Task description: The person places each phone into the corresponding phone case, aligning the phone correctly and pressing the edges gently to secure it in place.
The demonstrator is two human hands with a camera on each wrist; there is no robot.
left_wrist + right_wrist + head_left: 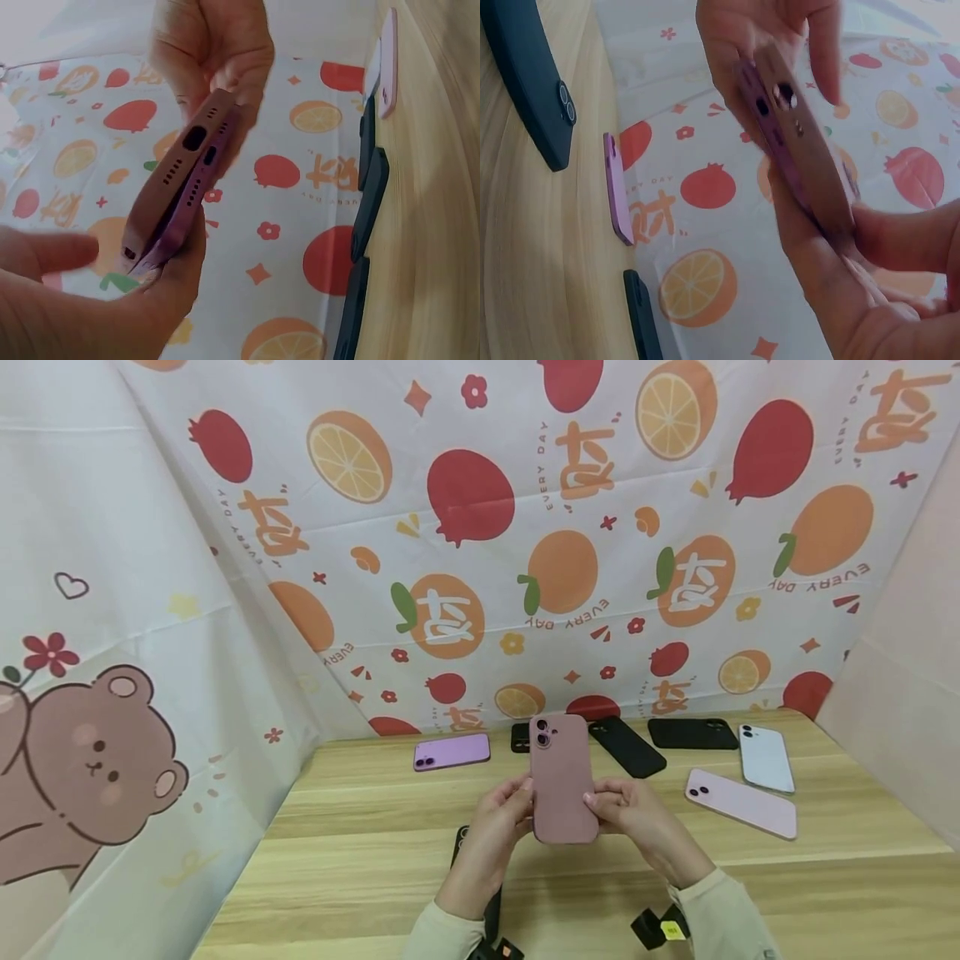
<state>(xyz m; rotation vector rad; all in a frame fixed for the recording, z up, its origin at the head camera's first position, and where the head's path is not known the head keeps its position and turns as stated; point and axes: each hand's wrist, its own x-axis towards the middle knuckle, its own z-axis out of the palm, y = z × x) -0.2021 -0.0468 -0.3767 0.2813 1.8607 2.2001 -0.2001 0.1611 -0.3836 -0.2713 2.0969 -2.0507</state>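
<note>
A dusty-pink phone case (562, 785) is held up over the table, its back and camera cutout facing the head view. Inside it sits a purple phone (178, 225), its port end showing in the left wrist view. A dark gap parts case and phone along the lower corner there. My left hand (498, 814) holds one long side, fingers behind the phone; its thumb stands off the case in the wrist views. My right hand (637, 818) grips the opposite side, thumb (904, 232) against the case's edge in the right wrist view.
Along the table's back lie a lilac phone (452, 752) and several black cases or phones, one black piece (628, 747) slanting. A pale blue phone (767, 758) and a light-pink phone (741, 803) lie at right. Another long black piece (492, 917) is partly hidden under my left forearm.
</note>
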